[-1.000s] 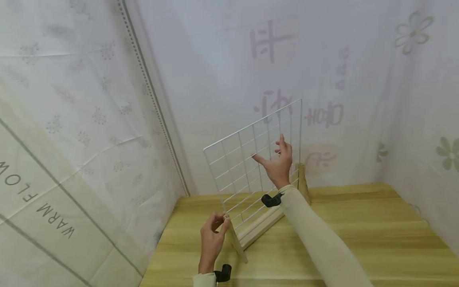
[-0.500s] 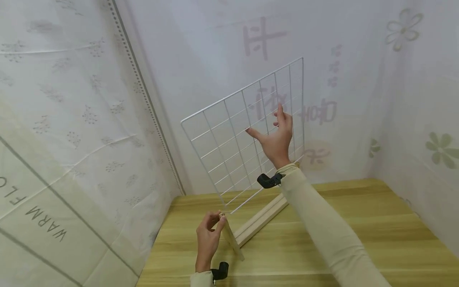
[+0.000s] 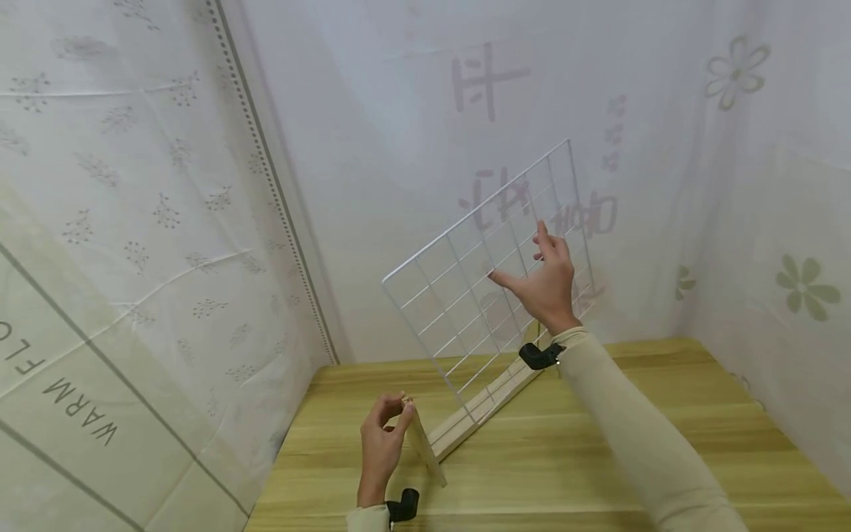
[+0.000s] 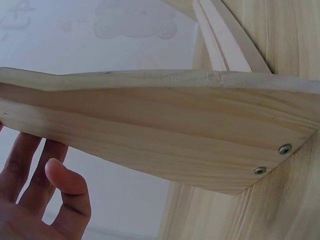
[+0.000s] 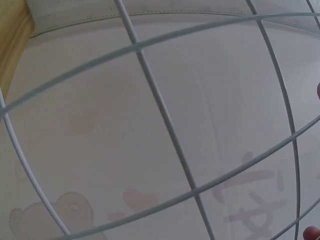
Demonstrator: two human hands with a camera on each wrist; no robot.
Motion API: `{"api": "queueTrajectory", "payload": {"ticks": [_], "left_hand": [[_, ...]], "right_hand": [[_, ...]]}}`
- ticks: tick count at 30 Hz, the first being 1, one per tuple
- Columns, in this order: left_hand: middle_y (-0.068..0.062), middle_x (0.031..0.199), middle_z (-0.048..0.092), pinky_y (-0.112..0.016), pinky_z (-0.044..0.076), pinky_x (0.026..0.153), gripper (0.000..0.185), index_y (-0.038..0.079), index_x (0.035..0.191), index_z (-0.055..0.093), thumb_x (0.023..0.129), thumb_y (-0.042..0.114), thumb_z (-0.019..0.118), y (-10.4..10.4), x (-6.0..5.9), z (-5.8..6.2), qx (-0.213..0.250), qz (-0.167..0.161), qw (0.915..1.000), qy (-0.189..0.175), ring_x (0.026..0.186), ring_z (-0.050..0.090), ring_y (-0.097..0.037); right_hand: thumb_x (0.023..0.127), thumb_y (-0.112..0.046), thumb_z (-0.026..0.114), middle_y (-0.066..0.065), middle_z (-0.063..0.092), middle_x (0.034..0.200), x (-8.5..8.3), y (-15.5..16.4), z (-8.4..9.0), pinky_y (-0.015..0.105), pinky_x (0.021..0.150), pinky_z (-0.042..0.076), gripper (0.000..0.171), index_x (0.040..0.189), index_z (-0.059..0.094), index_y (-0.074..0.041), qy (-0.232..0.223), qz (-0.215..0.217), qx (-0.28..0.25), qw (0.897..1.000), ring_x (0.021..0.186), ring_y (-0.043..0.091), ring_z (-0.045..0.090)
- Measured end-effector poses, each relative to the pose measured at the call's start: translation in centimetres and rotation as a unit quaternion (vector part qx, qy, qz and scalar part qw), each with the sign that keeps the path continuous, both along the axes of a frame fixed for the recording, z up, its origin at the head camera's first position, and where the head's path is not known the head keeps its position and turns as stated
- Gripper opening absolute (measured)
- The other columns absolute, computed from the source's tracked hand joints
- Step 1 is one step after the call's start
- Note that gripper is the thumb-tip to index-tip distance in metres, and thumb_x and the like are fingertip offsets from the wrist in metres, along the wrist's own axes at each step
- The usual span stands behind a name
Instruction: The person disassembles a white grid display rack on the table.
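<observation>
A white wire grid panel [image 3: 447,234] is held up at a tilt by my right hand [image 3: 547,288]. The thumb lies at one wire and several fingers are curled through the mesh. Its lower left corner hangs in front of the rail [image 3: 495,391] of a wooden stand; whether they touch I cannot tell. My left hand [image 3: 382,451] grips the top of the stand's near side board [image 3: 424,447]. In the left wrist view, two screws [image 4: 285,149] show low on that board. Wires [image 5: 195,192] fill the right wrist view, with only fingertips [image 5: 311,233] at its edge.
The stand's far side board [image 3: 534,332] is partly behind the panel and right forearm. Beneath lies a wood-grain table [image 3: 631,436]. Printed cloth [image 3: 372,148] hangs at the back and left, close to the table's edges.
My right hand first raised the grid panel off the stand, then lowered it and shifted it right, away from the near side board. The left hand stays on that board.
</observation>
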State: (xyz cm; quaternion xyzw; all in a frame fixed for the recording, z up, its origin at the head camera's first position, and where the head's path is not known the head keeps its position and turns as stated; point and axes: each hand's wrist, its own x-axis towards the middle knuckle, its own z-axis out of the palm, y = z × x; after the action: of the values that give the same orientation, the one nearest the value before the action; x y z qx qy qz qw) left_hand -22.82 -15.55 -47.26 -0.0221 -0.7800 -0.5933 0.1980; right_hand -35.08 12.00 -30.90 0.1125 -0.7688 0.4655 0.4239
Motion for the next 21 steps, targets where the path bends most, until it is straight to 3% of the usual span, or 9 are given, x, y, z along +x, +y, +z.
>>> {"api": "queueTrajectory", "payload": {"ticks": [6,10,13,21], "left_hand": [[-0.001,0.096,0.067,-0.022,0.046,0.059,0.022,0.018,0.105,0.064,0.085,0.028,0.066,-0.7,-1.5,-2.4,-0.012,-0.003,0.9999,-0.006,0.085,0.06,-0.007],[-0.003,0.097,0.068,-0.023,0.045,0.061,0.022,0.028,0.108,0.064,0.087,0.032,0.063,-0.8,-1.0,-1.2,-0.04,-0.021,0.9987,-0.024,0.086,0.061,-0.008],[-0.008,0.1,0.068,-0.025,0.046,0.065,0.022,0.027,0.11,0.064,0.088,0.029,0.062,-0.6,-0.3,0.2,-0.048,-0.037,0.9976,-0.033,0.088,0.06,-0.012],[-0.004,0.101,0.068,-0.024,0.047,0.063,0.023,0.028,0.112,0.065,0.089,0.029,0.062,-0.7,-0.2,0.4,-0.052,-0.05,0.9971,-0.024,0.086,0.06,-0.013]], "right_hand": [[0.057,-0.038,0.087,0.014,0.05,0.12,0.2,2.1,-2.5,0.034,0.073,0.041,0.109,0.145,0.029,-0.012,-0.043,0.005,0.031,0.999,0.094,0.029,0.052],[0.057,-0.039,0.087,0.016,0.05,0.12,0.2,3.2,-4.3,0.037,0.074,0.041,0.109,0.145,0.028,-0.011,-0.056,0.004,0.066,0.996,0.093,0.03,0.052],[0.057,-0.04,0.086,0.017,0.05,0.119,0.2,3.8,-5.5,0.036,0.071,0.04,0.11,0.145,0.029,-0.006,-0.066,0.005,0.094,0.993,0.088,0.029,0.05],[0.06,-0.048,0.083,0.017,0.048,0.121,0.5,5.3,-8.1,0.033,0.068,0.04,0.112,0.145,0.026,-0.002,-0.115,0.005,0.131,0.985,0.084,0.022,0.046]]}}
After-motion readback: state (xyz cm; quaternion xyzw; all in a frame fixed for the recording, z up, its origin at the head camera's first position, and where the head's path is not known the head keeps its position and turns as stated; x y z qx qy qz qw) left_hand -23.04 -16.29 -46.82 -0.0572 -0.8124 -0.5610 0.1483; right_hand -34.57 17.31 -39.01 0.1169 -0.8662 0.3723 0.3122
